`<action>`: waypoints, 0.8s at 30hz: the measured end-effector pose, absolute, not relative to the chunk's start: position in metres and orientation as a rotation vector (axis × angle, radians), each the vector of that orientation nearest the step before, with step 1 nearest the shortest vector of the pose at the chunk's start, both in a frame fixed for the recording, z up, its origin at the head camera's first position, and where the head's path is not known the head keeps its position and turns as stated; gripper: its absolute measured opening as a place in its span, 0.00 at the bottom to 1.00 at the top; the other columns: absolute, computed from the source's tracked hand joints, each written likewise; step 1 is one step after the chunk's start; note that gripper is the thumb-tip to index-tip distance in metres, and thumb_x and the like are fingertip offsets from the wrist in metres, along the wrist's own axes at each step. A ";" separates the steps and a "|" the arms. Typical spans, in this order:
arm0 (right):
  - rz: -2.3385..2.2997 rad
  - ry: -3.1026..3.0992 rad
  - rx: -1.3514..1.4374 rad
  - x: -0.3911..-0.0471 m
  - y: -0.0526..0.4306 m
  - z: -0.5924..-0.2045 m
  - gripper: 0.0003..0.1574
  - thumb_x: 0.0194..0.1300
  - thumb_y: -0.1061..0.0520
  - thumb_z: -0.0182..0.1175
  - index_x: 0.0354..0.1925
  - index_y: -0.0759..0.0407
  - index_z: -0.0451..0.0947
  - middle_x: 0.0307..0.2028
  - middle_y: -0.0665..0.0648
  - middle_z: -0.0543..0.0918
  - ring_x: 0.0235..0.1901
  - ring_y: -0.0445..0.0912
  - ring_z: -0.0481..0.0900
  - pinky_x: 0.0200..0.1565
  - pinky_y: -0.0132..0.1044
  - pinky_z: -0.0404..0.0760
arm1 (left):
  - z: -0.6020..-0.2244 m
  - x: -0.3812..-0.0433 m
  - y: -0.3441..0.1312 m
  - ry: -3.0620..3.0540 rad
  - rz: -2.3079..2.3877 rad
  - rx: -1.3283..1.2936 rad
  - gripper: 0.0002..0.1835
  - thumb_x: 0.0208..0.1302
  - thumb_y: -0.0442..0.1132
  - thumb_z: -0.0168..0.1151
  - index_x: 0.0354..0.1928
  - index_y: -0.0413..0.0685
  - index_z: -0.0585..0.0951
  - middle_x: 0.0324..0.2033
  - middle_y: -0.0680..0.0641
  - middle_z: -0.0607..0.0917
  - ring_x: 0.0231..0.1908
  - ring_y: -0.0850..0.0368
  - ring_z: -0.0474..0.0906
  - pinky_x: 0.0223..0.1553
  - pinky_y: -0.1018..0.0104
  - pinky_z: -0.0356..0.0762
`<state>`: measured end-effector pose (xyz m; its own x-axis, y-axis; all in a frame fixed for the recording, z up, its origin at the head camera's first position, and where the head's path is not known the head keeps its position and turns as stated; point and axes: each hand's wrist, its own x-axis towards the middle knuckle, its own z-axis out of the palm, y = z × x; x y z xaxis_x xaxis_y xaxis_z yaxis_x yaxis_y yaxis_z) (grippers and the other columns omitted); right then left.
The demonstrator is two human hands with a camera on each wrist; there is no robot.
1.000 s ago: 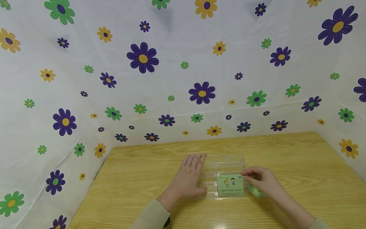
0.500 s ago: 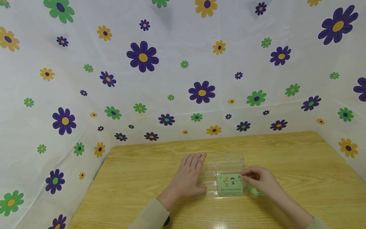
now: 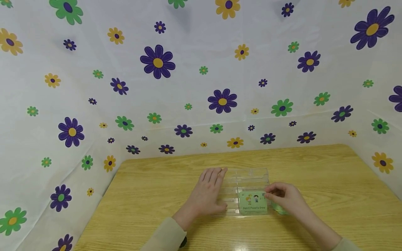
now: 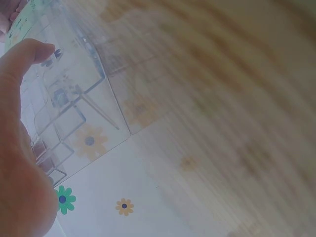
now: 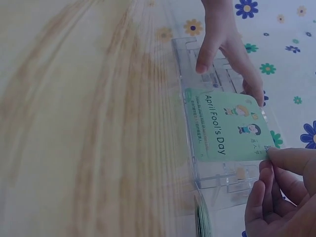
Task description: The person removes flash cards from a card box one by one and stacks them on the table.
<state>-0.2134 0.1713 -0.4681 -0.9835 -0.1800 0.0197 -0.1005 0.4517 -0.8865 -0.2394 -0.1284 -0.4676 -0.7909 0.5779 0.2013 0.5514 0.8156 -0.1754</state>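
Observation:
A clear plastic card rack (image 3: 252, 172) with stepped tiers lies on the table. My left hand (image 3: 205, 193) spans its left end, thumb at the near side and fingers at the far side, holding it. A light green card (image 3: 253, 203) printed "April Fool's Day" stands at the rack's front right, face toward me. With thumb and fingertips, my right hand (image 3: 287, 197) pinches that card's upper right corner; the right wrist view shows this hand (image 5: 289, 185) close up. More green cards (image 3: 278, 208) lie partly hidden under the right hand, their edges (image 5: 202, 219) showing as a stack.
The wood-grain table (image 3: 150, 195) extends on both sides of the rack. A white cloth (image 3: 188, 90) with purple, green and yellow flowers hangs behind it and along both sides.
Both hands keep nearly the same places. The April Fool's Day card has shifted only very slightly in the right fingers, and less of the cards under the right hand shows.

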 end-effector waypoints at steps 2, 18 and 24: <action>-1.597 2.604 -0.246 -0.214 0.171 -0.468 0.07 0.67 0.64 0.70 0.43 0.67 0.87 0.38 0.57 0.89 0.31 0.36 0.79 0.35 0.28 0.82 | -0.467 -0.239 -0.128 -2.761 0.158 -0.870 0.63 0.54 0.68 0.71 0.84 0.46 0.53 0.74 0.44 0.68 0.73 0.48 0.65 0.80 0.51 0.61; -1.629 2.611 -0.258 -0.212 0.171 -0.467 0.07 0.67 0.65 0.69 0.43 0.67 0.88 0.41 0.61 0.91 0.32 0.35 0.79 0.35 0.29 0.82 | -0.470 -0.240 -0.129 -2.738 0.176 -0.874 0.63 0.54 0.69 0.71 0.83 0.45 0.54 0.73 0.45 0.69 0.72 0.48 0.66 0.79 0.51 0.62; -1.630 2.626 -0.248 -0.211 0.171 -0.468 0.07 0.68 0.65 0.70 0.44 0.66 0.89 0.42 0.62 0.91 0.33 0.35 0.81 0.36 0.28 0.83 | -0.469 -0.240 -0.129 -2.751 0.166 -0.873 0.63 0.54 0.69 0.71 0.83 0.45 0.53 0.74 0.45 0.68 0.72 0.48 0.65 0.79 0.51 0.62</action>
<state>-0.2113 0.1713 -0.4678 -0.9864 -0.1566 0.0494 -0.1138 0.4349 -0.8933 -0.2401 -0.1287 -0.4688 -0.7894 0.5799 0.2016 0.5515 0.8141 -0.1821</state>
